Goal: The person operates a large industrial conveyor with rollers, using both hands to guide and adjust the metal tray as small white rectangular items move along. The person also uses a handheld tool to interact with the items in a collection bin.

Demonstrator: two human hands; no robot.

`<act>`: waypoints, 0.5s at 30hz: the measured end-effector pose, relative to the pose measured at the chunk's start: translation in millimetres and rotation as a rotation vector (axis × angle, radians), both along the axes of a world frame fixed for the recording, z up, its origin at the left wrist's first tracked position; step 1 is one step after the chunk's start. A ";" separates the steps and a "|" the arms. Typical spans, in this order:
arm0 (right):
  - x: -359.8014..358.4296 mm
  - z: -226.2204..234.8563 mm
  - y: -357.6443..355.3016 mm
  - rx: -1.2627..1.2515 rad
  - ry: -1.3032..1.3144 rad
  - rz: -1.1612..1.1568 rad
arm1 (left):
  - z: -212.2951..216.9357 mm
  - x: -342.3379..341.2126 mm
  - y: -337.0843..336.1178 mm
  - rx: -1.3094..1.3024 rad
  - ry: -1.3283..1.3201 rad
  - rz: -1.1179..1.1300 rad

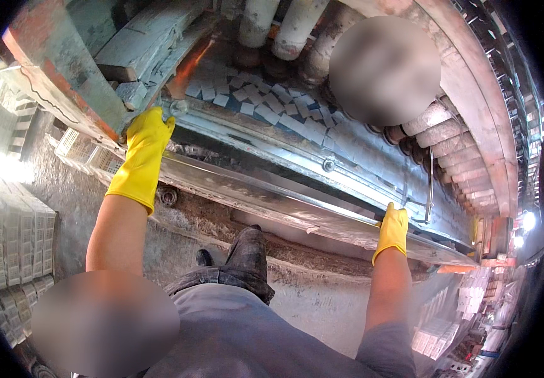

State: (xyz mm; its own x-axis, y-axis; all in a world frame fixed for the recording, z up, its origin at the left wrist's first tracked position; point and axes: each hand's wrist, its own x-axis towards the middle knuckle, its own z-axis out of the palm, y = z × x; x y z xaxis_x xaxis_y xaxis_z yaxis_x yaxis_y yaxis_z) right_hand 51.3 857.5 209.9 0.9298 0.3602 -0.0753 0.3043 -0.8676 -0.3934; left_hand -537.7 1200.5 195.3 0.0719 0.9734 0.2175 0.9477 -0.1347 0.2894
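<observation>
A long, shiny metal panel (272,143) with a round fitting on its face runs from upper left to lower right along the front of a machine. My left hand (149,129), in a long yellow rubber glove, is closed at the panel's left end, its fingertips partly hidden. Farther right, my right hand (393,228), also gloved in yellow, is closed at the panel's lower edge. Below the panel lies a dark gap, then a metal ledge (247,186). Behind it, many small white square tiles (278,107) are scattered on a wet-looking surface.
Thick pale cylinders (297,28) line the machine's far side, with a thin metal rod (430,186) near the right. Stacked light crates (10,233) stand at left. A basket (89,151) sits below my left hand. More white stacks (436,334) are at lower right.
</observation>
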 end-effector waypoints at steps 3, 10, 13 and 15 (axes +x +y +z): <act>7.9 -14.6 -6.8 -0.077 -0.077 0.085 | -4.6 -4.7 -5.2 0.034 -0.006 -0.016; 33.5 -44.8 -30.4 -0.113 -0.218 0.198 | -8.8 -5.1 -10.8 0.038 -0.023 -0.032; 21.9 -37.2 -27.5 -0.073 -0.166 0.184 | -29.9 -15.1 0.7 0.058 -0.029 -0.007; 26.8 -35.7 -34.9 -0.110 -0.165 0.210 | -31.6 -11.3 2.5 0.046 -0.041 -0.020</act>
